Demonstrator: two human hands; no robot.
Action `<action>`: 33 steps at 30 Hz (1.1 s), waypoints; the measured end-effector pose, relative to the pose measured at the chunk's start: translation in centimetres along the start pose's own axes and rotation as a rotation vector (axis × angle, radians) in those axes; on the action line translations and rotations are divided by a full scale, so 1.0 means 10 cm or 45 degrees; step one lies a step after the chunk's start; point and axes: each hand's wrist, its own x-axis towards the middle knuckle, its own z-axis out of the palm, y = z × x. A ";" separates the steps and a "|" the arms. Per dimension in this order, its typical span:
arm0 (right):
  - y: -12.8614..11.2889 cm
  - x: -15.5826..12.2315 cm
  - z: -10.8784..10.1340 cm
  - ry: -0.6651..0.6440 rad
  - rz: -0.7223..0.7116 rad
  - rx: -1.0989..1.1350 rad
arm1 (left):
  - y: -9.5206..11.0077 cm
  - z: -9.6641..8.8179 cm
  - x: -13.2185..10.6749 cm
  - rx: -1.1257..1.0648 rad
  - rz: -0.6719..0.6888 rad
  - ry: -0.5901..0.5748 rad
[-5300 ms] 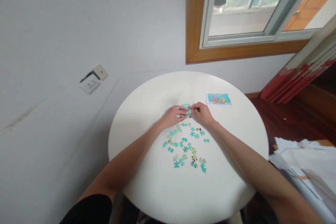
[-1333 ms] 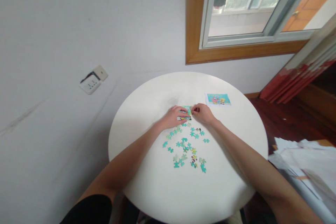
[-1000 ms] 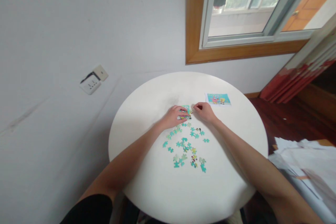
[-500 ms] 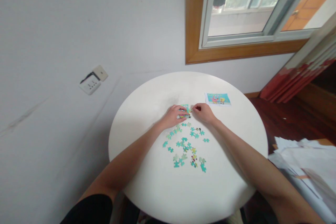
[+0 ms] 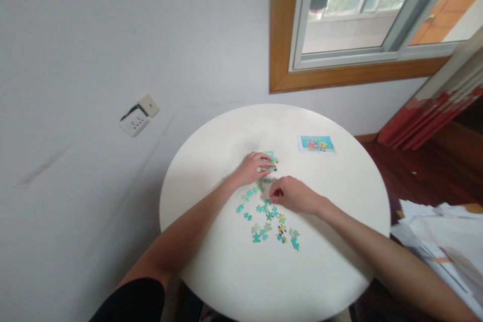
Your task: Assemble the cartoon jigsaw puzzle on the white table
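Note:
My left hand [image 5: 252, 167] lies with fingers stretched over a partly joined jigsaw puzzle [image 5: 269, 155] near the table's middle. Teal and yellow patches of it show between and beyond the fingers. My right hand [image 5: 293, 194] hovers low over the loose pieces, its thumb and fingertips drawn together in a pinch. Whatever is between those fingertips is hidden. Nearer to me, loose jigsaw pieces [image 5: 261, 234], mostly teal and pale green, lie scattered. A few yellow and dark red pieces [image 5: 282, 229] are among them.
A picture card [image 5: 316, 144] with cartoon figures lies at the back right of the round white table [image 5: 211, 146]. Beyond the right edge is a stack of papers [image 5: 445, 236]. A wall with a socket [image 5: 135, 121] and a window [image 5: 350, 25] stand behind.
My right hand has moved from beside the joined puzzle toward me, down over the loose pieces. My left hand stays on the joined part. The view has shifted slightly.

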 end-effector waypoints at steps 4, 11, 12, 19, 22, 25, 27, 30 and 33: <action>0.04 -0.27 0.19 0.034 0.232 -0.130 | 0.02 -0.01 0.00 -0.006 -0.005 0.000; 0.08 -0.44 0.36 0.081 0.360 -0.237 | -0.02 0.02 0.01 0.012 0.000 0.010; 0.07 -0.45 0.37 0.087 0.367 -0.251 | -0.02 0.02 0.01 0.017 0.002 0.013; 0.02 -0.52 0.39 0.073 0.374 -0.398 | 0.01 0.00 0.01 0.025 0.001 0.010; 0.01 -0.55 0.41 0.058 0.363 -0.423 | 0.01 0.00 0.01 0.016 0.000 0.022; 0.01 -0.55 0.44 0.041 0.352 -0.432 | 0.00 0.01 0.01 0.018 0.006 0.022; 0.01 -0.54 0.45 0.039 0.353 -0.439 | 0.00 0.01 0.01 0.021 0.010 0.021; 0.00 -0.54 0.45 0.030 0.354 -0.447 | 0.00 0.02 0.01 0.022 0.003 0.019; -0.02 -0.55 0.44 0.033 0.333 -0.451 | -0.01 0.03 0.01 0.016 -0.002 0.017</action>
